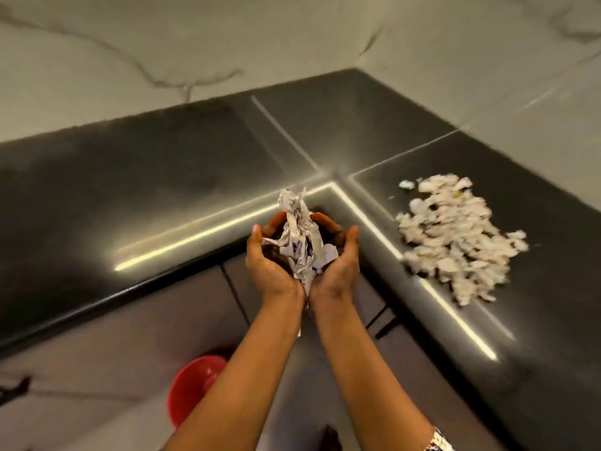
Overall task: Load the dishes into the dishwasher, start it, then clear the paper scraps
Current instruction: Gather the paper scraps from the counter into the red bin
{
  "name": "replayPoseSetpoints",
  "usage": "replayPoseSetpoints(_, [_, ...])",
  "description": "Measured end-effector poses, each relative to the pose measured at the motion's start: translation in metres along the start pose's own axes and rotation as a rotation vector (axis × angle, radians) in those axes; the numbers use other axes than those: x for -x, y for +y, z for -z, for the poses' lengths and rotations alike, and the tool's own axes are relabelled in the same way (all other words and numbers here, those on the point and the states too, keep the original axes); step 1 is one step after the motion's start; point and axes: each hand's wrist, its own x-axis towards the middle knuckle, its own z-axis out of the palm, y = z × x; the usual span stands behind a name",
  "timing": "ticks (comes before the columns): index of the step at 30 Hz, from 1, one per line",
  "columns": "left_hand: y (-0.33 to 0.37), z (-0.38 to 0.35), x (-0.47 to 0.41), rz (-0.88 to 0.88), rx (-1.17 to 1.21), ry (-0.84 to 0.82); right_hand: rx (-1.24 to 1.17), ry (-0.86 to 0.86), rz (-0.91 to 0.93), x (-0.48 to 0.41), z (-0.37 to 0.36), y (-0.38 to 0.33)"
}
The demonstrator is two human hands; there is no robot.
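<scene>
My left hand (268, 265) and my right hand (340, 265) are cupped together, palms up, in front of the counter's inner corner. Between them sits a bundle of crumpled printed paper scraps (300, 237), sticking up above the fingers. A larger heap of torn white paper scraps (455, 236) lies on the dark counter (146, 190) to the right of my hands, near the counter's front edge. The dishwasher and the dishes are out of view.
The black L-shaped counter meets a pale marble wall (162, 43) at the back and right. Grey cabinet fronts (130, 336) run below the counter edge. A red bucket (195, 385) stands on the floor at lower left, beneath my left forearm.
</scene>
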Motion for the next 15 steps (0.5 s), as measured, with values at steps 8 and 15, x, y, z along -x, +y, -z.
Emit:
replayPoseSetpoints(8, [0.048,0.240,0.014,0.073,0.005,0.477,0.111,0.328,-0.383,0.080,0.115,0.203])
replayPoseSetpoints(15, [0.043,0.448,-0.036,0.135,-0.061,0.877,0.142,0.570,-0.660,0.071,0.224,0.373])
